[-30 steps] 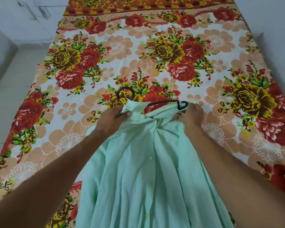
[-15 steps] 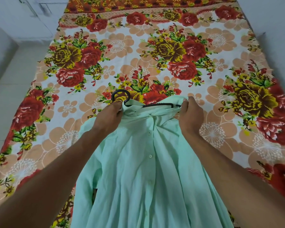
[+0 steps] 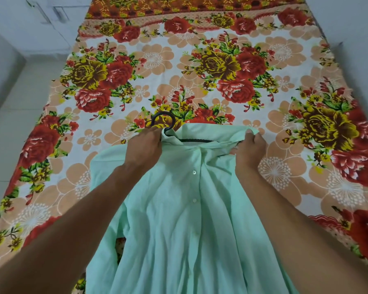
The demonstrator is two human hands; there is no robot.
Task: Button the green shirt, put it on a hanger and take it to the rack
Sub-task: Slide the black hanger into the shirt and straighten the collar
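Bed edges: floral bedsheet [image 3: 263,98] bare beyond the collar; floor strip at left.
Green shirt [image 3: 179,219]: flat on sheet, placket buttoned.
Hanger [image 3: 164,120]: black, inside collar, hook protruding.
Left hand [image 3: 145,148]: fingers pinched on collar beside hook.
Right hand [image 3: 250,150]: pinching collar's right end.

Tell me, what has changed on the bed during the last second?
The right hand has pulled the green shirt over the hanger end, which showed before. Only the hook and a strip inside the collar show now. Both hands, including the left hand, keep their grip at the collar.
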